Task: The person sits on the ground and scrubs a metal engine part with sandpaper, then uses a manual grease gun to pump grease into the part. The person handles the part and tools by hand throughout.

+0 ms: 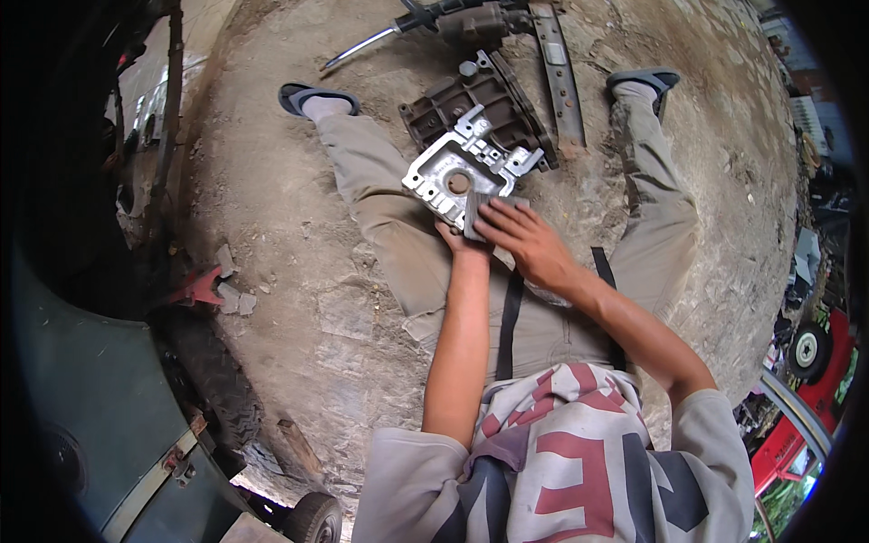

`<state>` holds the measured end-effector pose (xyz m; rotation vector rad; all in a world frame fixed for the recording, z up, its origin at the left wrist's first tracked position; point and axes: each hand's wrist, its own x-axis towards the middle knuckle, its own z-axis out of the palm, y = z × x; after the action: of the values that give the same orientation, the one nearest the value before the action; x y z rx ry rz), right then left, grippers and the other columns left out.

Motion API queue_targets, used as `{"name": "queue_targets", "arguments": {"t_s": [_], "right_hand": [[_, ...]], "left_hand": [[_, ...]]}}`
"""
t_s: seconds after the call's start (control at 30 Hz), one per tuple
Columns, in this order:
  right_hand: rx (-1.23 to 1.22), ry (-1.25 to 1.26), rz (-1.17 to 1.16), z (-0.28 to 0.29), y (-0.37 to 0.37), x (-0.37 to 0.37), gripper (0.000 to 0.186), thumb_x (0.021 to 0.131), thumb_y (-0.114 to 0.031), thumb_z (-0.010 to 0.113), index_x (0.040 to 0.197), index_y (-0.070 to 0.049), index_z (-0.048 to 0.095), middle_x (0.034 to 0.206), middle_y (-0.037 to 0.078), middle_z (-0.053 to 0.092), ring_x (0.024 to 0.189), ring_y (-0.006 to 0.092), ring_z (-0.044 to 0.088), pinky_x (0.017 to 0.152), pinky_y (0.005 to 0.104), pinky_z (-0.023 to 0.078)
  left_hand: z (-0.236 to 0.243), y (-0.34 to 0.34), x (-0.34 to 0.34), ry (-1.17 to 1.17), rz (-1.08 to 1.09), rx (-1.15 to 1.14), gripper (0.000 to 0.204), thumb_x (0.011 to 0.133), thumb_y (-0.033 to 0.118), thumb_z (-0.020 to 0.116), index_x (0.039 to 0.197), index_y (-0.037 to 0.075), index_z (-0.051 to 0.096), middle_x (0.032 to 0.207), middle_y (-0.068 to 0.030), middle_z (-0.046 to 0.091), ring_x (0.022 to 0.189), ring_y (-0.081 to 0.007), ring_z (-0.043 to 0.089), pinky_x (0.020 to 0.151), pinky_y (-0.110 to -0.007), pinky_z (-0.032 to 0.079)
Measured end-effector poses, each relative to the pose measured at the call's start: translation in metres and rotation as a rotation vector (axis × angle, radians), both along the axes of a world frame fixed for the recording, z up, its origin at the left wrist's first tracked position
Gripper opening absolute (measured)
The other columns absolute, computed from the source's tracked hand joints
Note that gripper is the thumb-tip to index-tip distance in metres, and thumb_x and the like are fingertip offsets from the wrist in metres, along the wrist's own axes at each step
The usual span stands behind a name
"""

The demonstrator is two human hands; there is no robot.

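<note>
The left hand (455, 238) holds the near edge of the silver casting (441, 169), between the spread legs (391, 231), while the right hand (536, 246) presses a grey block (477, 207) against it, apparently rubbing its rim smooth, so the next stroke likely calls for level, even pressure.

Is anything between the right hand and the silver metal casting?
Yes: a flat dark-grey block lies under the right hand, over the near-right part of the silver metal casting. The left hand is at the casting's near edge, mostly hidden.
</note>
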<state>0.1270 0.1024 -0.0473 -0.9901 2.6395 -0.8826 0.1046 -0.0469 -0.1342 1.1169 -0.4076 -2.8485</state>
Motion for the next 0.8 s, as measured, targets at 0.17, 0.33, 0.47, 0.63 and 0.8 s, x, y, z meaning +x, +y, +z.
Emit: {"name": "queue_targets", "arguments": {"t_s": [0.17,0.33,0.47,0.63,0.8], "right_hand": [[0.098,0.136,-0.376,-0.055,0.041,-0.051,0.069,0.084,0.004,0.049,0.151,-0.013,0.045,0.156,0.013,0.044,0.147,0.0325,0.037,0.120,0.0500,0.029],[0.039,0.089,-0.272,-0.033,0.019,-0.038,0.067,0.081,0.007,0.050,0.146,-0.009,0.051,0.152,0.017,0.048,0.143,0.0348,0.041,0.118,0.0505,0.032],[-0.057,-0.020,-0.006,0.015,-0.012,0.001,0.066,0.084,0.004,0.052,0.147,-0.012,0.050,0.154,0.014,0.047,0.147,0.0314,0.038,0.121,0.0483,0.028],[0.006,0.133,-0.163,-0.032,0.023,-0.042,0.060,0.086,0.003,0.052,0.145,-0.010,0.053,0.152,0.014,0.050,0.145,0.0299,0.041,0.119,0.0471,0.031],[0.026,0.114,-0.431,-0.055,0.037,-0.060,0.059,0.085,0.005,0.053,0.142,-0.008,0.055,0.148,0.015,0.053,0.141,0.0338,0.045,0.116,0.0478,0.035]], "left_hand": [[0.020,-0.003,-0.002,0.267,-0.043,0.243,0.060,0.099,0.050,0.041,0.145,0.013,0.050,0.148,-0.0118,0.052,0.133,-0.0359,0.051,0.110,-0.060,0.041],[0.016,-0.002,-0.007,0.182,-0.046,0.171,0.066,0.100,0.056,0.031,0.148,0.013,0.047,0.151,-0.0120,0.048,0.139,-0.0364,0.043,0.115,-0.059,0.034],[0.002,-0.007,0.004,0.132,0.071,0.357,0.069,0.100,0.052,0.022,0.151,0.010,0.041,0.152,-0.0132,0.046,0.139,-0.0328,0.045,0.117,-0.049,0.034],[0.013,-0.007,-0.001,0.227,-0.017,0.270,0.062,0.099,0.049,0.038,0.145,0.010,0.049,0.145,-0.0137,0.052,0.130,-0.0350,0.052,0.108,-0.055,0.043],[0.027,-0.001,-0.005,0.244,-0.042,0.215,0.062,0.099,0.049,0.038,0.147,0.010,0.048,0.151,-0.0142,0.048,0.137,-0.0381,0.047,0.110,-0.060,0.041]]}}
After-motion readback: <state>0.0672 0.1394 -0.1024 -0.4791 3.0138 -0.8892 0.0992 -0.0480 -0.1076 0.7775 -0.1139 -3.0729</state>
